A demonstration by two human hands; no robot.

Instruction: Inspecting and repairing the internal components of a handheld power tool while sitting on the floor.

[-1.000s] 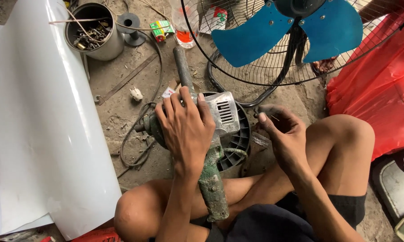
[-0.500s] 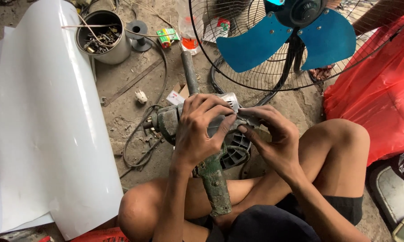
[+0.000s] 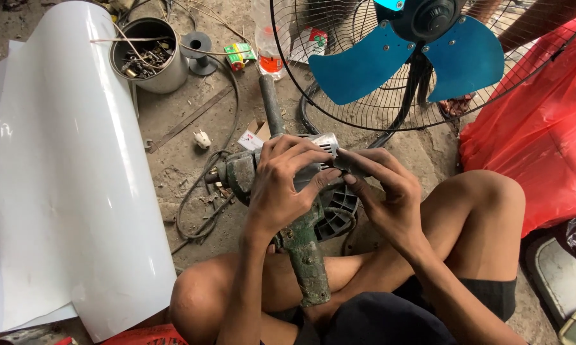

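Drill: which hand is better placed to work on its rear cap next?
Probably the right hand: its fingertips already pinch at the drill's silver rear end, while the left hand is wrapped over the body, steadying it.

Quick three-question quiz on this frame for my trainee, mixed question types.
1. True or false: the left hand lies over the body of the old green power drill.
2. Which colour are the fan blades? A red, B blue, C white.
3. Fill in: the metal can of scrap bits stands beside the big rolled ____ sheet.

Key: 1 true; 2 B; 3 white. The right hand pinches the drill's rear end with its fingers.
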